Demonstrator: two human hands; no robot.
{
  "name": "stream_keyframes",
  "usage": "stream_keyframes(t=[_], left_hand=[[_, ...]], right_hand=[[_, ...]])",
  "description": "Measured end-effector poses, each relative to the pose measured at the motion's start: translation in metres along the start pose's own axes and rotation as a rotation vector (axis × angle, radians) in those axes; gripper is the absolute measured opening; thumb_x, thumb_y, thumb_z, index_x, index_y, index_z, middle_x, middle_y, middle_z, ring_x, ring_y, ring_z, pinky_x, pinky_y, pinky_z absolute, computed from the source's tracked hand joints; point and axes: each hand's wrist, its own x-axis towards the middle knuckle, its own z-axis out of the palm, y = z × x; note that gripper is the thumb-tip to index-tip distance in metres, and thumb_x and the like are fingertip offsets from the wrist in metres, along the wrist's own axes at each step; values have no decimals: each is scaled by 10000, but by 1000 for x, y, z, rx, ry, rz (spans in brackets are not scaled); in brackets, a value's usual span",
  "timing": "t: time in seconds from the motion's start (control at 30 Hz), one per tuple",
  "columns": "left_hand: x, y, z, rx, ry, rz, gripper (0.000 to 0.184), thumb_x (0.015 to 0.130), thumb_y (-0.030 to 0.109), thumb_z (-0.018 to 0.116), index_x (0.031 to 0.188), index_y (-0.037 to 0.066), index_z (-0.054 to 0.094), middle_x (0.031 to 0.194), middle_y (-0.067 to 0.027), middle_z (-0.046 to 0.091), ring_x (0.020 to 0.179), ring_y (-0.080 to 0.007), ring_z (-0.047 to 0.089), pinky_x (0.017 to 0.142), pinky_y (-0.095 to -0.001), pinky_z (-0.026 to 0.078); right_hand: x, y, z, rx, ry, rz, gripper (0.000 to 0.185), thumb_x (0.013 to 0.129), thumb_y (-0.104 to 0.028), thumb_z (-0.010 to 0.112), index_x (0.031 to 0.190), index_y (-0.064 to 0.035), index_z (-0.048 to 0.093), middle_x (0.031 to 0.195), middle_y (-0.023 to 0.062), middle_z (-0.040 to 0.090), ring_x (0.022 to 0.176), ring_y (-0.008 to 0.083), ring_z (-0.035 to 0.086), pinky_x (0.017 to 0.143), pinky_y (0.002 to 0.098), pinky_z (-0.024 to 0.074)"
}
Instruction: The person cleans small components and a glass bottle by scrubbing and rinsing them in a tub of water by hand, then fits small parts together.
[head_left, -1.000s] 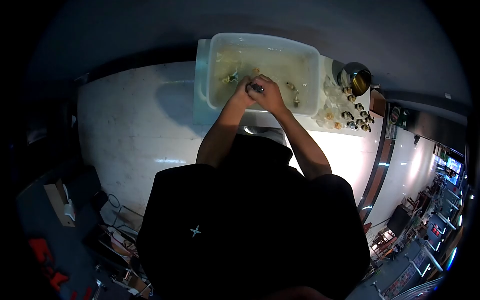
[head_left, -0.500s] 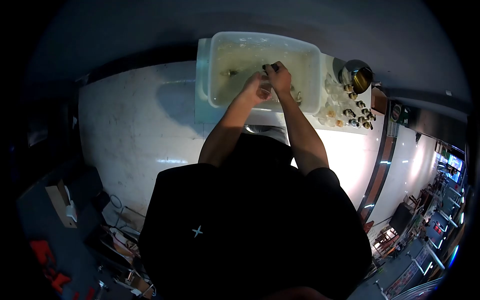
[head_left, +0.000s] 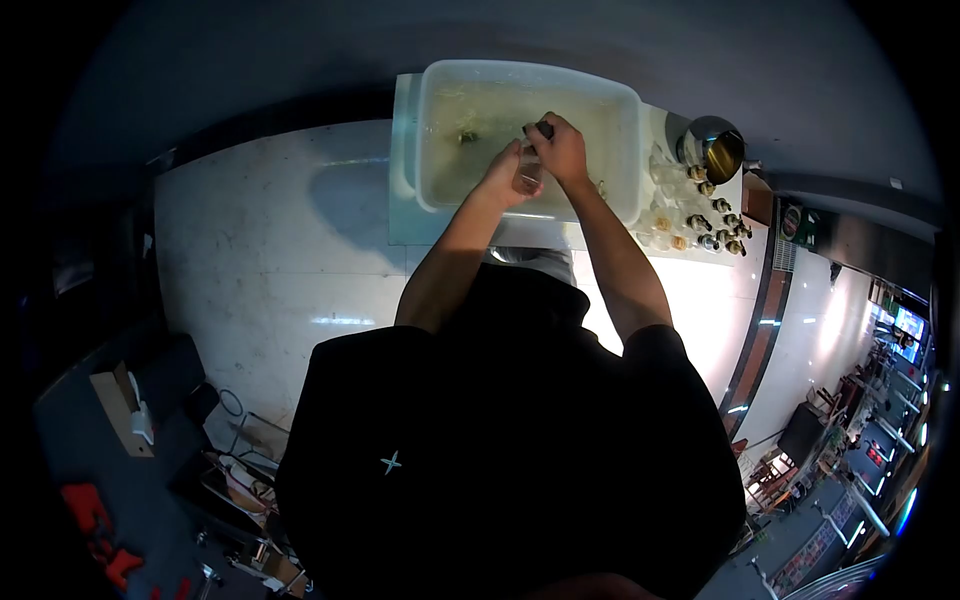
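Observation:
Over a large translucent white tub (head_left: 632,150) of cloudy water, my left hand (head_left: 503,180) is wrapped round a small clear container (head_left: 529,176), which looks like a glass or bottle. My right hand (head_left: 564,152) is closed on a small dark piece (head_left: 544,130) at the container's upper end. Whether that piece is a cap or a scrubber, I cannot tell. In the water to the left of my hands lies a small dark-and-brass item (head_left: 467,136), partly submerged. Another small object by the tub's right side is mostly hidden behind my right wrist.
Right of the tub stand several clear bottles (head_left: 664,220) with metal-and-dark tops (head_left: 722,205). A shiny round metal bowl (head_left: 712,150) sits behind them. A cardboard box (head_left: 758,200) is at the right end. Pale floor tiles (head_left: 260,220) stretch left.
My hands still hold the clear container and dark piece together. The right hand has shifted slightly up, and the container has tilted a little. The item in the water has drifted slightly.

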Motion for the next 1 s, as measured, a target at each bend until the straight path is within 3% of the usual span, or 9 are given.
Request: stream_keyframes(t=[0.2, 0.33, 0.43, 0.47, 0.57, 0.6, 0.73, 0.9, 1.0], left_hand=[[-9, 11, 15, 36, 214, -7, 680, 894, 656, 585, 1151, 29, 529, 841, -136, 599, 703, -294, 608, 617, -408, 554], [-2, 10, -3, -52, 147, 28, 672, 912, 639, 537, 1102, -5, 535, 874, -155, 610, 771, -336, 640, 702, -443, 583], [6, 9, -19, -79, 97, -11, 621, 938, 606, 483, 1091, 6, 538, 893, -170, 614, 791, -351, 649, 722, -442, 591], [7, 8, -22, -79, 108, -19, 596, 951, 588, 462, 1092, 14, 537, 898, -175, 614, 791, -349, 649, 709, -438, 591], [9, 5, -21, -53, 152, -17, 519, 981, 553, 421, 1080, 58, 544, 871, -162, 609, 748, -326, 644, 640, -431, 583], [10, 4, -19, -39, 168, -11, 494, 989, 544, 412, 1073, 77, 548, 855, -153, 606, 727, -315, 642, 612, -430, 578], [1, -5, -11, 194, 117, 31, 426, 1008, 545, 375, 1042, 139, 501, 778, -92, 569, 576, -265, 574, 472, -406, 504], [-17, 8, -2, 207, 31, 31, 331, 1026, 442, 428, 1061, 144, 568, 829, -47, 588, 661, -233, 618, 555, -424, 553], [6, 5, -25, -81, -151, 136, 269, 999, 392, 486, 1066, 154, 593, 918, -42, 623, 785, -227, 650, 638, -417, 571]], right_hand=[[10, 77, 35, -297, -14, 330, 504, 868, -488, 656, 1062, -23, 635, 1087, 270, 636, 999, 446, 649, 863, 503, 531], [-11, 81, 56, -411, 43, 515, 497, 893, -442, 647, 1180, -39, 595, 1074, 228, 643, 952, 389, 672, 836, 511, 540], [-16, 102, 71, 505, 51, 701, 436, 921, -404, 630, 1171, -49, 590, 1004, 157, 650, 867, 319, 667, 769, 475, 559], [-2, 155, 92, 966, -201, 1032, 396, 937, -374, 620, 1171, -54, 612, 944, 91, 652, 799, 238, 644, 690, 396, 553], [-3, 114, 76, 1474, -203, 786, 431, 929, -362, 631, 1231, -57, 601, 900, 77, 665, 737, 208, 636, 645, 355, 532], [0, 90, 69, 1286, -26, 736, 436, 919, -390, 644, 1180, -40, 656, 879, 65, 679, 697, 200, 647, 651, 346, 529], [-2, 14, 37, 236, -88, 263, 391, 853, -427, 699, 915, -44, 756, 882, 139, 701, 782, 291, 694, 725, 376, 536], [-17, -6, 22, 81, -140, -30, 329, 829, -403, 717, 947, -97, 747, 914, 154, 666, 842, 352, 664, 744, 418, 519], [-38, -33, 1, 107, -159, -160, 296, 856, -382, 696, 975, -113, 726, 934, 134, 652, 850, 352, 652, 741, 427, 514]])
